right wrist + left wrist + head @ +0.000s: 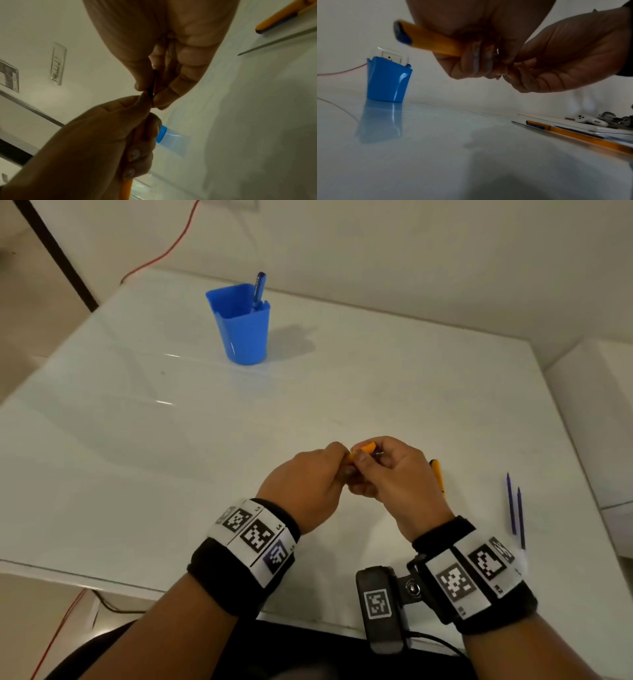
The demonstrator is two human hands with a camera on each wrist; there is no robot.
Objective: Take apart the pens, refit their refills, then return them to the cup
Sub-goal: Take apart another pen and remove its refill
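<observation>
White table, frame centre: left hand grips orange pen barrel; right hand pinches dark tip piece. Hold barrel steady, pull straight along axis.

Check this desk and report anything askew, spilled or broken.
Nothing looks damaged or spilled. Two purple refills lie loose near the white table's right edge, beside a yellow pen on the table, as expected mid-disassembly. One dark blue pen stands upright in the blue plastic cup.
</observation>
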